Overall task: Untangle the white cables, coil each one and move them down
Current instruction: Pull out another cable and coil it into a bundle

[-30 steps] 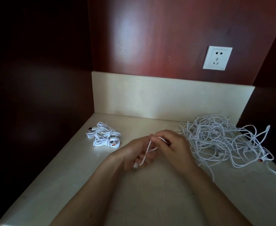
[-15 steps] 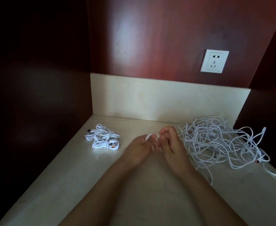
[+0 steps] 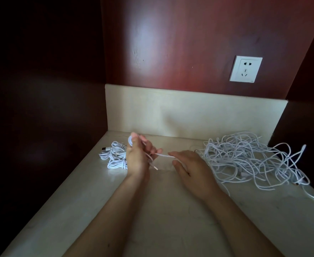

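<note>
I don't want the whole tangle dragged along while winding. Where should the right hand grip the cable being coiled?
Probably on the straight stretch of cable between the left hand and the right hand, pinched from above with thumb and forefinger. That run is single and looks lifted off the countertop; behind the right hand it disappears into the tangled pile.

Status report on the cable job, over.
Left hand grips white cable, looped. Right hand flat over it. Tangled pile at right, coiled bundles at left.
</note>
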Demonstrator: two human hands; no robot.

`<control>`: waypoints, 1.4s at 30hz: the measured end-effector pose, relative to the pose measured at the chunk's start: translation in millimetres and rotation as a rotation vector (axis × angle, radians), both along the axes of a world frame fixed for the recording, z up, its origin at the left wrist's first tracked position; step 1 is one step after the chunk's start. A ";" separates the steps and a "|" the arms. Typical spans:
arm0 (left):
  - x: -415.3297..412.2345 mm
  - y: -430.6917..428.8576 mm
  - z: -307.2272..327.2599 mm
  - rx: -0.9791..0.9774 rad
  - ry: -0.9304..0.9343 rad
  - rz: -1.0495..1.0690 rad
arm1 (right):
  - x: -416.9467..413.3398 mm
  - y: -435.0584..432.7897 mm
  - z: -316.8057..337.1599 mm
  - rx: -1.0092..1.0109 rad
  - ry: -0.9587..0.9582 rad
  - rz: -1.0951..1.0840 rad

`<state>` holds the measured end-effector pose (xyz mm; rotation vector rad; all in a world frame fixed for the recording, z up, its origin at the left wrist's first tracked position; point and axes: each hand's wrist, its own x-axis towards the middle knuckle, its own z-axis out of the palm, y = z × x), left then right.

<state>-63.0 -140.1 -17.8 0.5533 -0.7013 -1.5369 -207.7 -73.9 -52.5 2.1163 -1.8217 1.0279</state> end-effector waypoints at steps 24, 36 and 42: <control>-6.9 23.8 -8.6 -0.090 -0.791 -0.873 | -6.4 8.6 12.3 -0.188 -0.404 0.084; -7.9 23.7 -10.8 -0.439 -0.956 -0.300 | -16.1 3.1 5.8 -0.106 -0.289 -0.018; -10.1 19.7 -16.7 -0.569 -0.801 0.112 | -16.2 2.6 1.9 -0.104 -0.150 -0.087</control>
